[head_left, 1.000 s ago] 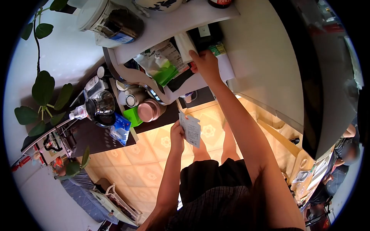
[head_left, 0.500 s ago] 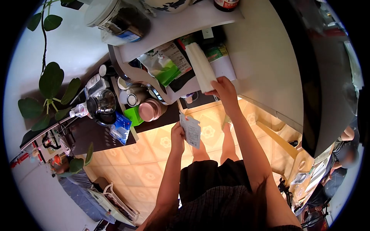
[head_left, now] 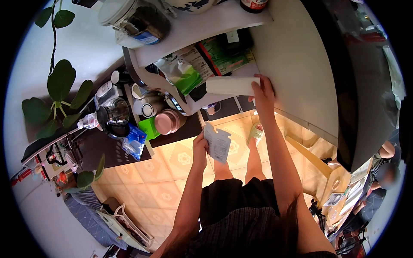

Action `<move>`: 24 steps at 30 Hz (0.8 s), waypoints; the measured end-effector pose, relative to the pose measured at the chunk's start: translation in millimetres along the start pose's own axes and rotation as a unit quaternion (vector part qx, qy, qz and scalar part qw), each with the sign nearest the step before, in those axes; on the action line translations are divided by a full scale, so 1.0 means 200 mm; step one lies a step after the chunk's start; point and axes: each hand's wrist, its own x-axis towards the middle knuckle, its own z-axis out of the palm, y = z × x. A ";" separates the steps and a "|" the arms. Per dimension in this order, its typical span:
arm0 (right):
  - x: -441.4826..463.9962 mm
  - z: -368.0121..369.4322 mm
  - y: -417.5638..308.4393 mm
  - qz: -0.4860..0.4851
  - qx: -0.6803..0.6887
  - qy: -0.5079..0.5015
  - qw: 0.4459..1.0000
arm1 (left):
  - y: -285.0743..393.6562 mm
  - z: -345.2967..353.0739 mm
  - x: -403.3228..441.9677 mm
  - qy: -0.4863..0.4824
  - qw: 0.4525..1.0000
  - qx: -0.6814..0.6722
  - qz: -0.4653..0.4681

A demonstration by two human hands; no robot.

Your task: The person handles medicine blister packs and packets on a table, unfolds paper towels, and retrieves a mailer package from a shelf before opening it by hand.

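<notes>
My left hand (head_left: pixel 200 149) is closed on the edge of a flat, whitish-grey printed packet (head_left: pixel 218 144) with a torn-looking top, held above the floor. My right hand (head_left: pixel 263 95) grips the right end of a long white folded bundle (head_left: pixel 232 86); whether it is paper or cloth I cannot tell. The bundle lies level across the front of the open shelf (head_left: pixel 254 69). Behind it on the shelf are a clear-and-green bag (head_left: pixel 188 79), a green printed pack (head_left: pixel 223 58) and a dark box with a white label (head_left: pixel 234 41).
Left of the shelf stand a pink-lidded jar (head_left: pixel 167 122), a glass pot (head_left: pixel 114 116), a green box (head_left: pixel 149 128) and a blue packet (head_left: pixel 134 142). A large jar (head_left: pixel 142 23) is on the upper shelf. Plant leaves (head_left: pixel 60 84) hang left. Another person (head_left: pixel 380 172) is at the far right.
My right hand has swung the white bundle from steeply tilted to level and moved slightly right, uncovering the green pack. My left hand has turned the packet a little and shifted it right.
</notes>
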 end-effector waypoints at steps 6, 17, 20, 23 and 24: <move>0.09 0.15 0.01 -0.287 -0.303 0.125 0.900 | 0.13 0.10 0.09 -0.001 0.997 0.025 0.074; -0.05 0.29 0.02 -0.437 -0.455 -0.078 0.772 | 0.05 0.09 0.04 -0.016 0.999 0.005 0.029; -0.01 0.32 0.07 -0.426 -0.463 -0.051 0.776 | -0.02 0.06 0.02 -0.002 1.000 0.000 0.016; 0.04 0.29 0.09 -0.416 -0.459 -0.049 0.784 | -0.03 0.05 -0.02 -0.004 1.000 -0.002 0.003; 0.05 0.27 0.08 -0.418 -0.454 -0.060 0.784 | -0.02 0.06 -0.03 -0.003 1.000 -0.001 0.003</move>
